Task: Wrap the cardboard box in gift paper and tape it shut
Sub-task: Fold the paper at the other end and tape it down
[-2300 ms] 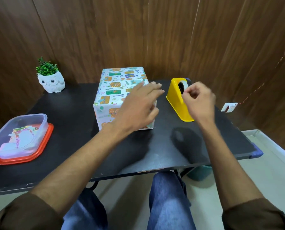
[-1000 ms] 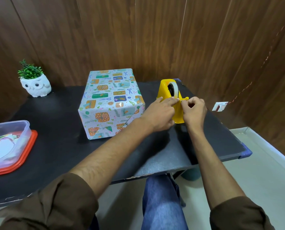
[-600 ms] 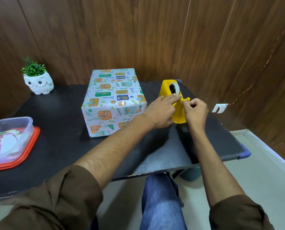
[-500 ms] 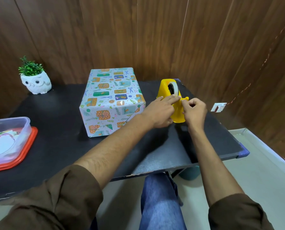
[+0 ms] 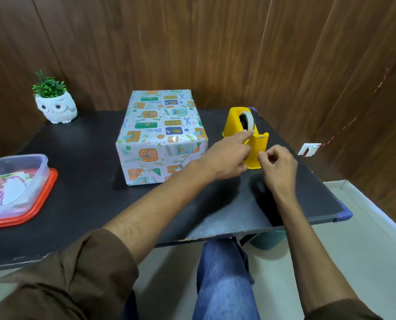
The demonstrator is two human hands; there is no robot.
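The tabletop (image 5: 88, 192) carries the box (image 5: 160, 135) at its middle, already fully papered and set within easy reach of the dispenser (image 5: 255, 146) just to its right. The left hand (image 5: 227, 158) lies with fingers stretched against the dispenser's front, likely steadying it. The right hand (image 5: 277, 165), fingers curled, pinches what seems a strip of tape (image 5: 249, 120) drawn off the cutter; the strip itself is too thin to make out.
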